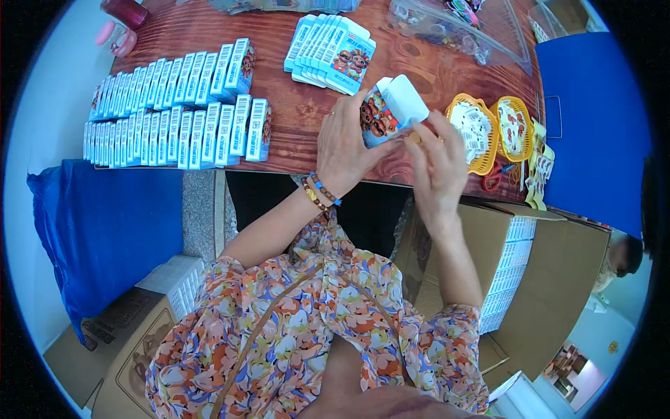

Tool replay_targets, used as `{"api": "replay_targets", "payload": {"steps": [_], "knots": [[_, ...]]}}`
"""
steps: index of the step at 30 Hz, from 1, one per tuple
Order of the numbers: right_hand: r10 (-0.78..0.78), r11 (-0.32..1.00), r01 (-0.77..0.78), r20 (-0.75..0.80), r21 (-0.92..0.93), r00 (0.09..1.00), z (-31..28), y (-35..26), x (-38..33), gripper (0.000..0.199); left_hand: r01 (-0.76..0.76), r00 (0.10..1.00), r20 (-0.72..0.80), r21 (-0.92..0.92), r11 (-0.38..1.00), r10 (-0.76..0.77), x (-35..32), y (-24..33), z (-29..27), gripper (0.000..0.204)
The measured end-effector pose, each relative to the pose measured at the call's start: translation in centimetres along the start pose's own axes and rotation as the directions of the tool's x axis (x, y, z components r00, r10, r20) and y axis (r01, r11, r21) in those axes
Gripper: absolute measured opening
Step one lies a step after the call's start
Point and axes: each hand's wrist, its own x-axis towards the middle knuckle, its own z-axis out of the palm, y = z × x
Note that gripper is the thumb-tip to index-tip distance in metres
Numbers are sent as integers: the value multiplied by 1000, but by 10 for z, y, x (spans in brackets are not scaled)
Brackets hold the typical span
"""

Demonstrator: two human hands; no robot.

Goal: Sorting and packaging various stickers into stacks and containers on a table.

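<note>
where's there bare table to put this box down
Bare wood lies between the box rows and the flat stack, running down to the near edge left of the left hand. The right side is crowded with yellow baskets.

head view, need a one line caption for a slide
Both hands, left and right, hold a small blue carton over a wooden table lined with rows of cartons.

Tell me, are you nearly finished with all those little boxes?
Partly. Two rows of standing boxes look done. The left hand holds an open box while the right hand works at its flap. A pile of flat boxes waits.
</note>
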Motion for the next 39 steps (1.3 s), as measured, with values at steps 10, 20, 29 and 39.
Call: {"api": "replay_targets", "payload": {"steps": [10,20,29,39], "knots": [[330,862,-309,18,402,944,42,-6,-2,31,21,1000,3,-60,998,-21,-3,1,-11,74],[241,516,-338,245,787,939,11,18,1,22,198,967,242,-529,825,-76,-10,1,-49,49],[138,477,-333,305,813,942,19,29,-6,16,286,888,459,-507,813,-25,-1,-4,-69,44],[133,368,-403,381,838,915,5,14,1,12,439,843,508,-459,773,-177,-16,10,-72,44]]}}
